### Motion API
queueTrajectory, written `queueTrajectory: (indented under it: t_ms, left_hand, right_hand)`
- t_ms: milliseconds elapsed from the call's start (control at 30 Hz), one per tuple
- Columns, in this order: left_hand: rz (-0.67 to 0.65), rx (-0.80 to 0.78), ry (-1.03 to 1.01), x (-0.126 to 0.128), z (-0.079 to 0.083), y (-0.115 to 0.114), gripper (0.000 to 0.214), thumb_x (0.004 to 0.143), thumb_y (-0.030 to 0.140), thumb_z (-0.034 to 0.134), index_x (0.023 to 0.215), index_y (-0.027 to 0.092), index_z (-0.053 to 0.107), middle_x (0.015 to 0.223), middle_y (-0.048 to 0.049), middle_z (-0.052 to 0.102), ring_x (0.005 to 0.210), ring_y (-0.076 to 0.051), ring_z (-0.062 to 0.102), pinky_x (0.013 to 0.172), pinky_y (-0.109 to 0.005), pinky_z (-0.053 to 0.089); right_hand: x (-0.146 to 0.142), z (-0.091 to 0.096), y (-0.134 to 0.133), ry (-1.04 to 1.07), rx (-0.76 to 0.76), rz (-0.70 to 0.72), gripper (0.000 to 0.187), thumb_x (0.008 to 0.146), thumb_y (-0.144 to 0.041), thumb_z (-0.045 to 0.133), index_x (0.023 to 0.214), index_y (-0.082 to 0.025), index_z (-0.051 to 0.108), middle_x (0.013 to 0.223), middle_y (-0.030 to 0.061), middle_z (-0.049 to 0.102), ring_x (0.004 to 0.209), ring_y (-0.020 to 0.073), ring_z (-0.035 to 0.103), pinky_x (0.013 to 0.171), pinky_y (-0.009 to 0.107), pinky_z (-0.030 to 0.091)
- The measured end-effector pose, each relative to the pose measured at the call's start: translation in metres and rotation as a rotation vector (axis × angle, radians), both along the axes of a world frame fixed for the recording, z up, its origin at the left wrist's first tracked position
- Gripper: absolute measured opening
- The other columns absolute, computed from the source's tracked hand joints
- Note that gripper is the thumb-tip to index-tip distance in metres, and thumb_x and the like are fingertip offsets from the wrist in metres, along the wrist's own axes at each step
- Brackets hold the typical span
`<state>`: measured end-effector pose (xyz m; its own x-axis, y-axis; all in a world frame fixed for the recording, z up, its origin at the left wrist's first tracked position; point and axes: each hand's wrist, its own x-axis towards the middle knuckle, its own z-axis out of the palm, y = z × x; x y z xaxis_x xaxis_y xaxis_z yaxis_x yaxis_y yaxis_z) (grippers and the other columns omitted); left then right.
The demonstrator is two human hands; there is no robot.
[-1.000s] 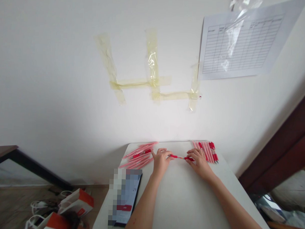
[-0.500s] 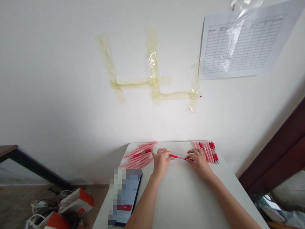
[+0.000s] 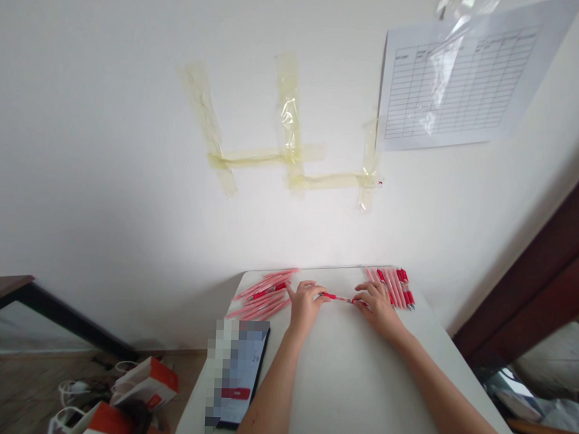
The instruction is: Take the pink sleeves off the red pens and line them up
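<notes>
My left hand [image 3: 307,303] pinches one end of a red pen [image 3: 330,296] above the white table [image 3: 341,371]. A thin pale length, apparently the refill, runs from its red part toward my right hand [image 3: 377,307]. Those right fingers are closed on a second red piece of the pen, mostly hidden under them. Left of my left hand lies a loose pile of pink sticks [image 3: 262,305] with a red pen [image 3: 268,292] among them. Beside my right hand is a row of pink sticks and red pens [image 3: 395,287], partly covered by the fingers.
A phone or tablet [image 3: 246,374], partly blurred out, lies at the table's left edge. The white wall [image 3: 129,173] with yellowed tape [image 3: 289,116] and a printed sheet [image 3: 458,90] rises behind. White and orange boxes [image 3: 145,383] stand on the floor at left.
My right fingers have shifted very slightly, and less of the red piece shows at their tips. My left hand and the piles look unchanged.
</notes>
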<state>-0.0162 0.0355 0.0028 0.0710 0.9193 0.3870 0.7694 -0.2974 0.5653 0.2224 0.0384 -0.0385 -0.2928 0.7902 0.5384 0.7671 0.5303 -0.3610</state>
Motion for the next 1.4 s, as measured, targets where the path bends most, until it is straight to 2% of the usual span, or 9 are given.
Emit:
queueTrajectory:
  t_ms: [100,233,500,667,967,1400]
  left_hand:
    - [-0.01,0.001,-0.009,-0.001,0.001,-0.001,0.013,0.085,0.028,0.071,0.093,0.036,0.078,0.095,-0.0007,0.078,0.115,-0.025,0.063,0.119,-0.071,-0.005]
    - [-0.011,-0.031,-0.006,-0.002,0.001,-0.001,0.012,0.084,0.028,0.073,0.09,0.036,0.079,0.096,-0.0011,0.078,0.117,-0.026,0.062,0.118,-0.073,-0.007]
    - [0.072,-0.019,0.016,-0.004,0.006,0.0,0.01,0.084,0.029,0.073,0.089,0.037,0.078,0.099,0.0008,0.078,0.117,-0.025,0.062,0.116,-0.074,-0.001]
    - [0.172,0.014,0.002,-0.013,0.009,0.003,0.013,0.089,0.028,0.067,0.089,0.033,0.078,0.109,-0.0038,0.077,0.119,-0.026,0.062,0.116,-0.073,0.006]
    - [0.259,0.056,0.056,-0.017,0.009,0.003,0.008,0.085,0.028,0.072,0.09,0.031,0.078,0.105,-0.0038,0.077,0.116,-0.027,0.062,0.117,-0.073,0.007]
    - [0.238,0.03,0.024,-0.01,0.005,0.001,0.01,0.087,0.032,0.069,0.092,0.031,0.078,0.105,-0.0044,0.077,0.112,-0.027,0.062,0.118,-0.072,0.007]
  right_hand:
    - [0.0,0.0,0.001,0.036,-0.016,0.004,0.009,0.092,-0.03,0.061,0.095,-0.024,0.066,0.116,0.0088,0.066,0.116,0.0288,0.054,0.103,0.051,0.044]
    - [0.0,0.002,-0.001,0.049,-0.028,0.015,0.005,0.088,-0.025,0.064,0.093,-0.024,0.063,0.115,0.0084,0.066,0.115,0.0283,0.055,0.101,0.049,0.045]
    - [0.001,0.006,-0.002,0.037,-0.017,-0.038,0.006,0.089,-0.029,0.061,0.094,-0.025,0.062,0.112,0.0073,0.066,0.112,0.0277,0.056,0.099,0.047,0.046]
    - [0.006,-0.001,0.003,0.018,0.006,-0.097,0.009,0.09,-0.033,0.062,0.095,-0.026,0.062,0.11,0.0066,0.066,0.113,0.0286,0.055,0.101,0.049,0.044]
    - [0.009,-0.009,0.005,-0.029,0.028,-0.191,0.016,0.091,-0.04,0.06,0.095,-0.025,0.064,0.109,0.0082,0.064,0.116,0.0316,0.051,0.101,0.051,0.042]
    - [0.004,-0.008,0.003,-0.106,0.066,-0.252,0.019,0.09,-0.043,0.061,0.091,-0.026,0.07,0.108,0.0085,0.063,0.114,0.0322,0.051,0.104,0.056,0.039]
